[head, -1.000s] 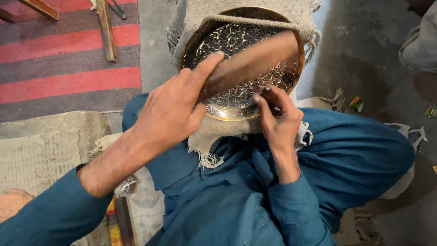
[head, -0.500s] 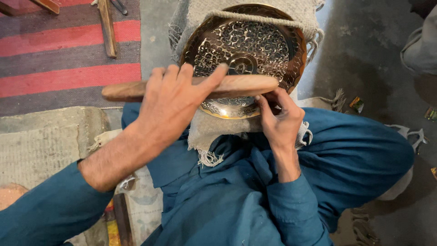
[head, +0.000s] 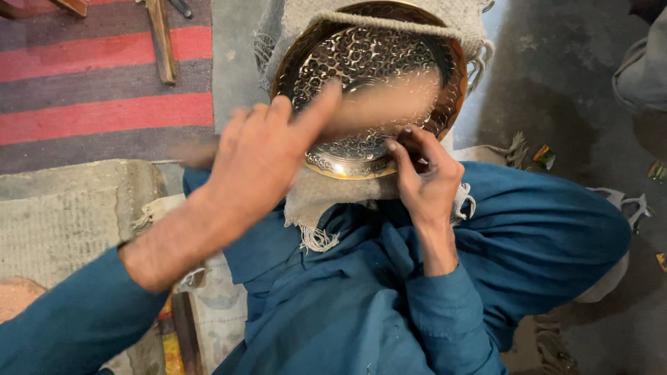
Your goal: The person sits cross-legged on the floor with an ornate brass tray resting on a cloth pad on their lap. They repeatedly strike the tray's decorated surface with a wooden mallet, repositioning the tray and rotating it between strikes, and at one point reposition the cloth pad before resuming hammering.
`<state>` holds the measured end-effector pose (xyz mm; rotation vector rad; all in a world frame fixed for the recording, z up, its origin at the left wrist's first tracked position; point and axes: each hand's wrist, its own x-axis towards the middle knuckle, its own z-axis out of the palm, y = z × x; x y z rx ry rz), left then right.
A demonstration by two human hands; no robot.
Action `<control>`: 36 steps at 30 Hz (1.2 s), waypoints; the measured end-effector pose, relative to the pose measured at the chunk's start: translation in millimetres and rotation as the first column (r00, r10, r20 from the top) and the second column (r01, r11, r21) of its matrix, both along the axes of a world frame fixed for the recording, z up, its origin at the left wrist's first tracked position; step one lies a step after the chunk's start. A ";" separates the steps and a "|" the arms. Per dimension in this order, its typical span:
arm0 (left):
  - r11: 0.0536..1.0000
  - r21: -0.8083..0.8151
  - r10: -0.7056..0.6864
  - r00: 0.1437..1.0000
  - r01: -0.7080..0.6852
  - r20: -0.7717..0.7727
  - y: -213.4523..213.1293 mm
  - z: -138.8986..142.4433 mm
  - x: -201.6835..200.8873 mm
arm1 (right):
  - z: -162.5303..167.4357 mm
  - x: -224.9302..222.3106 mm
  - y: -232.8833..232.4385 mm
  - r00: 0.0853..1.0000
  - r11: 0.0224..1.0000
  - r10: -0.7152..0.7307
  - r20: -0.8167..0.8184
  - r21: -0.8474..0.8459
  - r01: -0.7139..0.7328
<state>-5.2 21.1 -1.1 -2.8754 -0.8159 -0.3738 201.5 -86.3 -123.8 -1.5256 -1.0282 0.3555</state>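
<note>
The person sits on the floor in blue clothing with a round engraved metal plate (head: 368, 62) propped on the lap, its near rim resting on a coarse grey cloth (head: 313, 201) that also drapes over the plate's far edge. The left hand (head: 260, 156) is raised over the near left part of the plate, its fingers curled around a wooden mallet (head: 379, 104) with the forefinger stretched along it; both hand and mallet are smeared by motion, so the mallet shows only as a pale brown streak across the middle of the plate. The right hand (head: 424, 184) sits at the plate's near rim, fingers bunched together and pinching a small dark tool (head: 417, 149) against the patterned surface; the tool is mostly hidden by the fingers, so I cannot make out its tip. The two hands are close, the mallet streak just above the right fingertips. To the left lies a striped red and grey rug (head: 90, 90) with a wooden stick (head: 161, 42) on it. The bare concrete floor (head: 556, 90) runs off to the right.
</note>
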 end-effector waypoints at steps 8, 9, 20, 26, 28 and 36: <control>0.999 0.019 0.029 1.000 -0.029 0.000 0.9 2.7 1.6 | 0.6 1.9 0.6 1.000 0.999 0.003 0.009 -0.042 -0.002; 0.992 -0.126 0.035 0.998 -0.027 0.057 1.2 3.6 1.1 | 0.5 1.3 0.6 1.000 0.999 -0.006 0.008 -0.049 0.006; 0.999 -0.011 0.044 0.999 -0.045 -0.016 -0.4 7.4 3.9 | -1.2 -4.5 2.2 0.996 0.999 -0.035 -0.078 -0.002 0.035; 0.995 -0.099 -0.001 0.999 0.004 0.035 3.1 13.9 5.2 | -1.4 -10.4 0.2 0.995 0.995 -0.098 -0.024 -0.021 0.098; 0.996 0.081 -0.018 0.989 0.031 -0.148 4.9 17.3 5.4 | -1.4 -7.4 0.0 0.995 0.995 -0.091 -0.030 -0.052 0.089; 0.991 0.083 0.113 0.981 -0.100 -0.161 -7.8 12.5 4.4 | -1.1 1.2 2.3 0.990 0.999 -0.010 -0.142 0.036 0.015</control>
